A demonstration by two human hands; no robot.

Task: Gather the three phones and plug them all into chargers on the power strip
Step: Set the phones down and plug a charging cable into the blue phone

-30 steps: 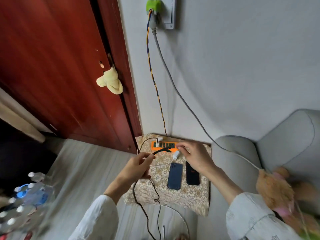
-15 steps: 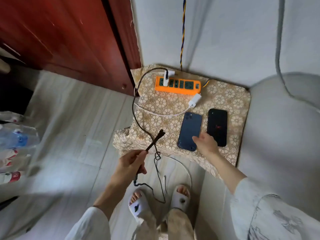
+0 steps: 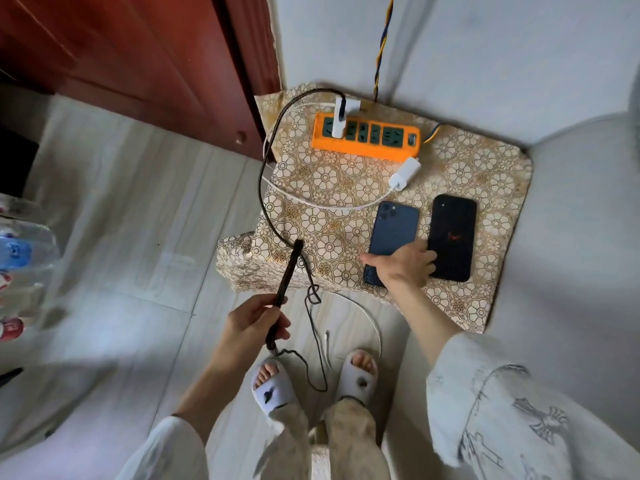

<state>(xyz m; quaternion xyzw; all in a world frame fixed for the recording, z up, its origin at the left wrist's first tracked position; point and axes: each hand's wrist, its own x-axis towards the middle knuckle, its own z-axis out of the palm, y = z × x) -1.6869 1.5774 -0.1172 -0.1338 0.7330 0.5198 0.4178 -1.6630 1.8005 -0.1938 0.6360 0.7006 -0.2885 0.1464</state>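
blue phone [image 3: 393, 230] lower end under hand, bottles [image 3: 20, 251] blurred at edge

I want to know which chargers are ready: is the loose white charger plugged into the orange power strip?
Not plugged in. The white charger lies on the cloth beside the orange power strip.

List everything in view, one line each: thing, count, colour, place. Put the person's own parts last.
power strip: 1, orange, back of the cloth
patterned cloth: 1, beige floral, beside the wall
plugged charger: 1, white, strip's left socket
loose charger: 1, white, lying before the strip
blue phone: 1, face down on the cloth
black phone: 1, right of the blue one
black cable: 1, from the plugged charger to the left hand
door: 1, red-brown, upper left
slippers: 2, white, on the feet
left hand: grips the black cable
right hand: grips the blue phone
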